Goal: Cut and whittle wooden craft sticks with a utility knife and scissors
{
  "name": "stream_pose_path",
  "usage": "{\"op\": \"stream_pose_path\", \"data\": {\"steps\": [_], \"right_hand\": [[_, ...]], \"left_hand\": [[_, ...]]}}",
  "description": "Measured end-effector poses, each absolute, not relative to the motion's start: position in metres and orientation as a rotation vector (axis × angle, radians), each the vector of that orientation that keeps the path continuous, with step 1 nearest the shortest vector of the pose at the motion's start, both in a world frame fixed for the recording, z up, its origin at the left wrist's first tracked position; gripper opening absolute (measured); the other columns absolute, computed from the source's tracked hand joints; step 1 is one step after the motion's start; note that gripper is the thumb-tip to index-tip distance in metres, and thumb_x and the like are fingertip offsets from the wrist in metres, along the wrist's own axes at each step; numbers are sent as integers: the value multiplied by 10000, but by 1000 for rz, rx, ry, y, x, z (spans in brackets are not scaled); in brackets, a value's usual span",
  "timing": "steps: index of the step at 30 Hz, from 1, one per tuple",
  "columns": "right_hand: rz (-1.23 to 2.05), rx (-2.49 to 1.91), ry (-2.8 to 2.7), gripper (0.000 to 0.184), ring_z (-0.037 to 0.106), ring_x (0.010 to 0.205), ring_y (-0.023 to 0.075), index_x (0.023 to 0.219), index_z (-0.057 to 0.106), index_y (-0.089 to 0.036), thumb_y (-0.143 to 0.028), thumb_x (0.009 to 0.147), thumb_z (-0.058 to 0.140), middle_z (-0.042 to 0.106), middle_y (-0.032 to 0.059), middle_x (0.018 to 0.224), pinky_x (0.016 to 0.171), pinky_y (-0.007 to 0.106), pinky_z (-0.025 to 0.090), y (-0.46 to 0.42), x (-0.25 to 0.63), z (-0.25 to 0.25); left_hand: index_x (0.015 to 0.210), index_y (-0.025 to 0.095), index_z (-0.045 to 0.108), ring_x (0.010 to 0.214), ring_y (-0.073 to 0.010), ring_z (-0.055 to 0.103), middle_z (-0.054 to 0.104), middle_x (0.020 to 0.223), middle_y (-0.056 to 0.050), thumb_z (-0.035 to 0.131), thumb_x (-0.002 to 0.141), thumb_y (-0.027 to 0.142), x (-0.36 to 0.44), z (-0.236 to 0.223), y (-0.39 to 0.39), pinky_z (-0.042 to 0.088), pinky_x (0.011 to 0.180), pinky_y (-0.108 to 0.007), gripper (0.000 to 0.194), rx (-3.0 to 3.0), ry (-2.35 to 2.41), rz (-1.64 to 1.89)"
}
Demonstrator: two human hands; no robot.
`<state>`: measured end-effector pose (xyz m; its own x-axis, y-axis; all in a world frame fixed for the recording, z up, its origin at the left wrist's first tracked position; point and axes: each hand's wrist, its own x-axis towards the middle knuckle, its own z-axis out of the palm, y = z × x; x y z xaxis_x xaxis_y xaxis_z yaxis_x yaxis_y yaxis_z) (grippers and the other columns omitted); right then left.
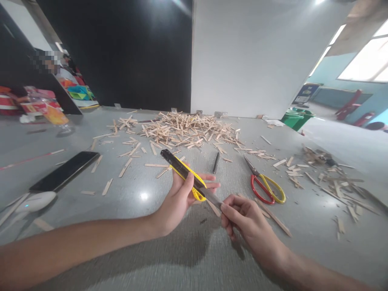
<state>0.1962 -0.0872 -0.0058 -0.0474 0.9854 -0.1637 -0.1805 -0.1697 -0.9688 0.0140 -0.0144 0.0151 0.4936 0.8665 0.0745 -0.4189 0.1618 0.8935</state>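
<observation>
My left hand (182, 188) holds a yellow and black utility knife (183, 169) above the table, thumb pressed along its body. A flat metal blade (214, 198) reaches from the knife's near end toward my right hand (244, 218). The right thumb and fingers pinch the far tip of that blade, while the other fingers curl under. To the right lie scissors (263, 184) with one red and one yellow handle. Beyond the hands rests a thin black stick-like piece (216, 163). Wooden strips (277, 220) lie beside and partly behind my right hand.
A heap of wooden sticks (190, 129) stands against the panels at the back. More scraps (339, 186) are scattered right. On the left are a phone (65, 171), a white device with a blue light (36, 202) and a plastic bottle (54, 115). A green bin (294, 118) stands beyond the table.
</observation>
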Motion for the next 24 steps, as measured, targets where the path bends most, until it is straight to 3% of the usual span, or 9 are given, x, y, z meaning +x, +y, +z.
{"op": "stream_pose_path", "data": {"steps": [5, 12, 16, 19, 24], "right_hand": [[1398, -1187, -1025, 469, 551, 485, 106, 707, 628, -182, -587, 863, 805, 651, 8, 606, 455, 224, 460, -90, 194, -7], [1441, -1164, -974, 481, 568, 499, 117, 755, 621, -188, -620, 843, 812, 664, 10, 640, 460, 242, 475, -90, 188, -8], [1493, -1080, -950, 467, 619, 575, 147, 920, 625, -196, -612, 844, 824, 711, 32, 718, 500, 257, 509, -88, 188, -8], [1552, -955, -892, 435, 648, 667, 152, 993, 621, -211, -564, 860, 838, 736, 39, 803, 585, 261, 543, -88, 190, -5], [1665, -871, -718, 330, 719, 891, 207, 998, 703, -198, -457, 861, 856, 784, 101, 980, 796, 322, 583, -90, 193, 0]], "left_hand": [[1202, 298, 340, 1155, -279, 753, 751, 1251, -87, 616, 1048, 518, 14, 12, -18, 520, 1093, -537, 386, 1007, 514, 975], [1236, 291, 432, 1235, -231, 667, 721, 1288, -68, 571, 1053, 577, 15, 1, -36, 476, 1104, -429, 367, 1033, 559, 856], [1191, 276, 460, 1042, -174, 663, 723, 1171, -26, 609, 1032, 583, 14, 2, -34, 493, 1006, -350, 376, 1137, 672, 911], [1165, 268, 462, 942, -160, 657, 698, 1079, -4, 622, 1026, 576, 15, 3, -29, 529, 915, -332, 374, 1115, 704, 937], [1167, 265, 469, 997, -166, 680, 703, 1088, -4, 675, 1005, 537, 16, 3, -25, 560, 943, -336, 378, 1042, 684, 1002]]}}
